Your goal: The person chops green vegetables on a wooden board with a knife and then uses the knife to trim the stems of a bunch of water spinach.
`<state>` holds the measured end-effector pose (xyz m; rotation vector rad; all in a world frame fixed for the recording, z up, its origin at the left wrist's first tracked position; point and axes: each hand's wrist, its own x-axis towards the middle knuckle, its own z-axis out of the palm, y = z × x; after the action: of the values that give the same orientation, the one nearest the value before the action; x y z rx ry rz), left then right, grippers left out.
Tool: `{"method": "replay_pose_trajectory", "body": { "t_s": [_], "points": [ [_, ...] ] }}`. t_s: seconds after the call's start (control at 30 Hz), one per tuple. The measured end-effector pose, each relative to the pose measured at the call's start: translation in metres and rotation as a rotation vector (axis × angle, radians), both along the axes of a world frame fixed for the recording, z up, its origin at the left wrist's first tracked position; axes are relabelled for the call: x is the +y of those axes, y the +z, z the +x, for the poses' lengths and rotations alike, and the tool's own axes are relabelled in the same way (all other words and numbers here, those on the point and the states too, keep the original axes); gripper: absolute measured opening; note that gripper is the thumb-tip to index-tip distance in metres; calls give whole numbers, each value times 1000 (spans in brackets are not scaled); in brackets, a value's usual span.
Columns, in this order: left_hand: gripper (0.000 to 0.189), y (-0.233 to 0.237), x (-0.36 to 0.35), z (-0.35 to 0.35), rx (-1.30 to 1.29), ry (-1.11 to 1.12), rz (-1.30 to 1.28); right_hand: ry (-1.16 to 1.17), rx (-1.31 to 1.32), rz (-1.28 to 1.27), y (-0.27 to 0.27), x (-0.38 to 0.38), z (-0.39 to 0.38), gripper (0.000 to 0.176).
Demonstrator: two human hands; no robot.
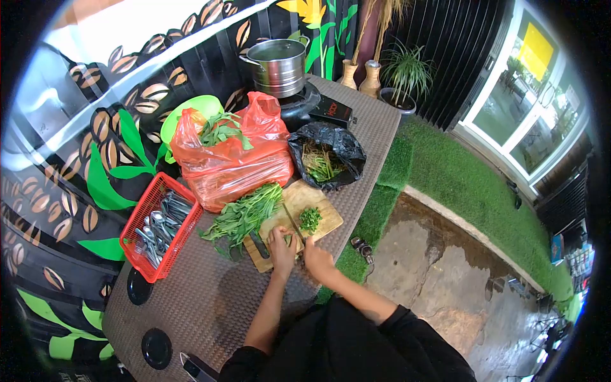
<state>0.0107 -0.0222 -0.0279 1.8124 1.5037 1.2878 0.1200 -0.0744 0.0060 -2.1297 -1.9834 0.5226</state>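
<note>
My right hand (317,260) is wrapped round the handle of a knife (291,220), whose blade points away from me over a wooden cutting board (328,209). Beside it, my left hand (281,248) presses its bent fingers down on green stems on the board, close to the blade. A small heap of chopped greens (310,219) lies to the right of the knife. Leafy greens (245,213) spread across the board's left side and onto the woven-patterned table (216,296). A dark elongated shape (259,245) shows on the board just left of my left hand.
Behind the board stand a red plastic bag (235,169) with leaves on top and a black bag (326,156) of stems. A red basket (159,226) of cutlery is at left. Farther back, a steel pot (279,69) sits on a stove. Black saucers (156,348) lie near the front-left edge.
</note>
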Motion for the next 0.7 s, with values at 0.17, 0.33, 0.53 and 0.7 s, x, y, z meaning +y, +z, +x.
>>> {"method": "replay_pose_trajectory", "body": {
  "t_s": [0.17,0.33,0.53,0.7],
  "points": [
    [24,1,-5,1,7,3,-10,12,-1,-45,-5,8,1,27],
    [12,6,-4,0,192,-22,87,-4,50,52,-3,4,17,32],
    [19,15,8,12,155,-140,44,-102,239,67,11,-2,33,35],
    [11,21,11,13,116,-108,-43,-96,230,87,11,-8,34,35]
  ]
}}
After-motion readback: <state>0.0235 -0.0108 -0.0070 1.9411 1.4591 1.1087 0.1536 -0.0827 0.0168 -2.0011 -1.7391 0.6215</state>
